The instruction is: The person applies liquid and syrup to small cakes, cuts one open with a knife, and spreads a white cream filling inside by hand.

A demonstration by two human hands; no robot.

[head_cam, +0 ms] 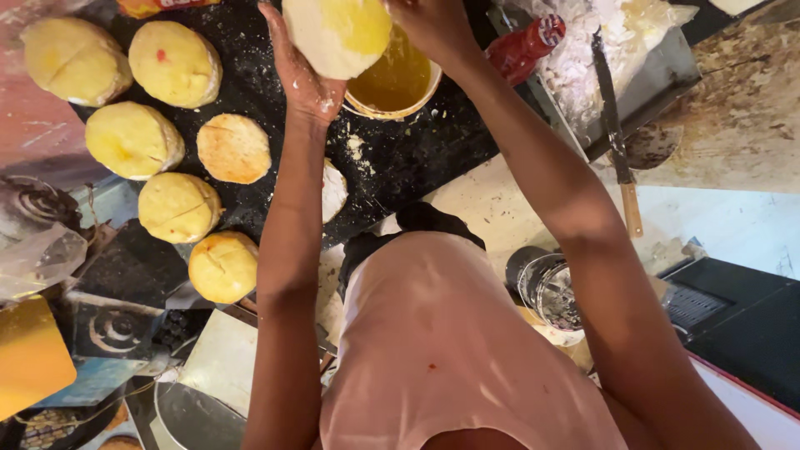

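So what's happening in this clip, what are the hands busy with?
A person holds a round piece of dough in both hands over a small bowl of yellow liquid on a dark counter. The left hand cups it from below and the right hand grips its upper side. Six shaped yellow-coated dough rounds lie in rows on the left. A long knife lies on the right.

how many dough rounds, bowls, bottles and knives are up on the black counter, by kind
Dough rounds: 8, namely six at left, one part hidden behind the left arm, and one held in both hands
Bowl of yellow liquid: 1
Red bottle: 1
Knife: 1
Total: 11
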